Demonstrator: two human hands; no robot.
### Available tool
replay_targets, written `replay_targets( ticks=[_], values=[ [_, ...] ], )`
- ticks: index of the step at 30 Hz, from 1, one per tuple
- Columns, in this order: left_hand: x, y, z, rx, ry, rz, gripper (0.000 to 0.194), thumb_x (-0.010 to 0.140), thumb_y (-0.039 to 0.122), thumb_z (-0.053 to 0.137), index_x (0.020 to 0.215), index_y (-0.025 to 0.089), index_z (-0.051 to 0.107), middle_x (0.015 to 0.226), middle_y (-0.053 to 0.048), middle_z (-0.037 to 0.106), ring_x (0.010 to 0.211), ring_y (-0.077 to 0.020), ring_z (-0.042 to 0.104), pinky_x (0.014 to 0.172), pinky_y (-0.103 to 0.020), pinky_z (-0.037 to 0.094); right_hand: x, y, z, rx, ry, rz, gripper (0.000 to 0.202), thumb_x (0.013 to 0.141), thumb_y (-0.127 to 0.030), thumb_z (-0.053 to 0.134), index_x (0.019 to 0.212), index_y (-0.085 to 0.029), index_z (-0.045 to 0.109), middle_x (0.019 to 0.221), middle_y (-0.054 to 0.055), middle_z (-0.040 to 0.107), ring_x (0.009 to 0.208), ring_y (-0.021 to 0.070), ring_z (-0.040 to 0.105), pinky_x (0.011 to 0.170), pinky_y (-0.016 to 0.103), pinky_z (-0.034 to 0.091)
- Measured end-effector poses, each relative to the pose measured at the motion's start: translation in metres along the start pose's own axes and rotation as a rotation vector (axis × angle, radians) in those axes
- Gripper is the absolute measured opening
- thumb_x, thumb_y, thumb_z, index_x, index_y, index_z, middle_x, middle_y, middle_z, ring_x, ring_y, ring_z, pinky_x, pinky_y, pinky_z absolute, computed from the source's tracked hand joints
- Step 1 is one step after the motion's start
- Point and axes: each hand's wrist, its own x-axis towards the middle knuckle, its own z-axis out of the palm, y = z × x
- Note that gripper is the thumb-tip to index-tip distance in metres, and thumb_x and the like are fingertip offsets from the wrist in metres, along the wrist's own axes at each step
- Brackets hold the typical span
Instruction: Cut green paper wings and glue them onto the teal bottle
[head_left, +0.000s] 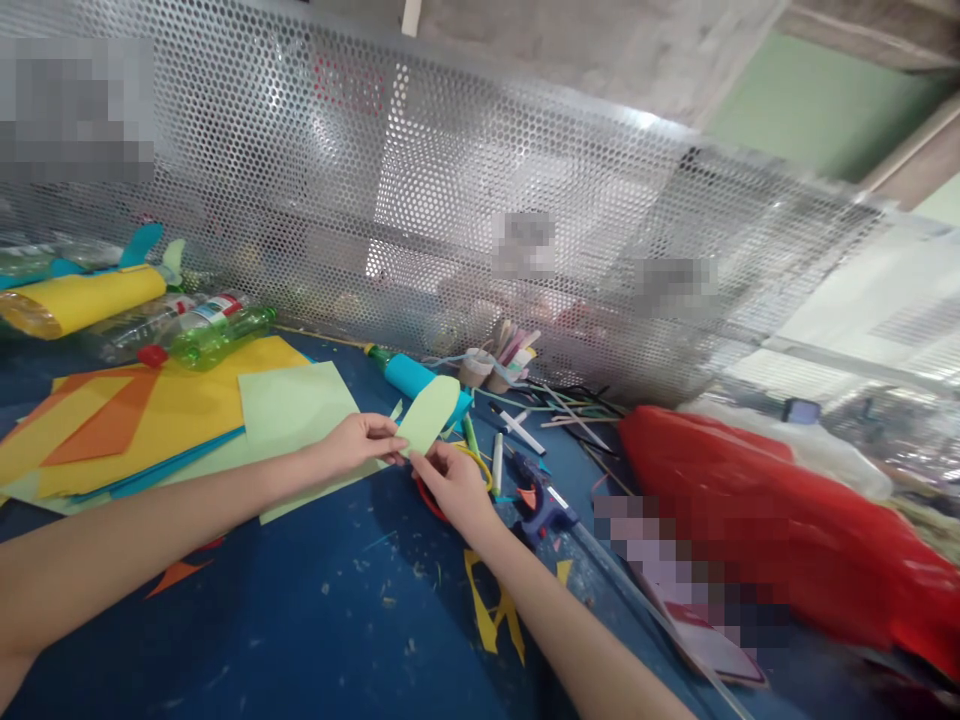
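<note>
Here we see the left hand (358,443) and right hand (459,490) pinching a pale-green cutout (431,412) mid-frame, long axis slanting toward its rounded upper-right tip, lower end partly hidden.

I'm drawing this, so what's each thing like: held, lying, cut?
Pale green cutout: held, rounded
Left hand: pinching cutout
Right hand: pinching cutout
Pale green sheet: lying flat
Blue-wrapped bottle: lying, capped
Yellow-wrapped bottle: lying
Glue gun: lying
Yellow scraps: cut, loose
</note>
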Motion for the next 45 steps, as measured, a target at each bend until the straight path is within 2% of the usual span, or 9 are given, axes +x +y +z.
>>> replay_targets(
  ticks=[20,30,37,45],
  values=[
    [-0.0002,0.0003,-0.0001,0.019,0.003,-0.011,0.029,0.062,0.037,0.074,0.072,0.013,0.061,0.066,-0.002,0.068,0.066,-0.0151,0.066,0.069,-0.028,0.052,0.0003,0.0032,-0.0001,-0.011,-0.021,-0.019,0.033,0.082,-0.044,0.05,0.068,-0.016,0.059,0.063,0.003,0.064,0.058,0.0149,0.057,0.057,0.024,0.043],
    [0.0015,-0.0032,-0.003,0.036,-0.111,0.055,0.034,0.064,0.032,0.075,0.088,0.011,0.063,0.086,-0.008,0.07,0.077,-0.0176,0.066,0.075,-0.031,0.051,0.0005,0.0022,0.0002,0.015,0.005,-0.008,0.031,0.082,-0.042,0.051,0.065,-0.017,0.058,0.062,0.002,0.063,0.057,0.0151,0.057,0.056,0.024,0.042],
    [0.0009,-0.0047,-0.0031,0.084,-0.071,0.057,0.031,0.064,0.033,0.074,0.084,0.012,0.064,0.078,-0.007,0.07,0.071,-0.017,0.065,0.07,-0.03,0.05,0.0013,0.0044,0.0003,0.037,0.007,0.003,0.028,0.08,-0.043,0.053,0.07,-0.017,0.058,0.065,0.003,0.064,0.059,0.0167,0.058,0.059,0.026,0.044],
    [0.0014,-0.0038,-0.0032,0.014,-0.082,0.033,0.029,0.063,0.031,0.074,0.083,0.011,0.063,0.076,-0.006,0.07,0.069,-0.0152,0.065,0.071,-0.029,0.051,0.001,0.0059,0.0012,0.028,0.023,-0.012,0.026,0.08,-0.04,0.053,0.069,-0.017,0.057,0.065,0.003,0.062,0.06,0.0163,0.056,0.058,0.026,0.043]
  ],
)
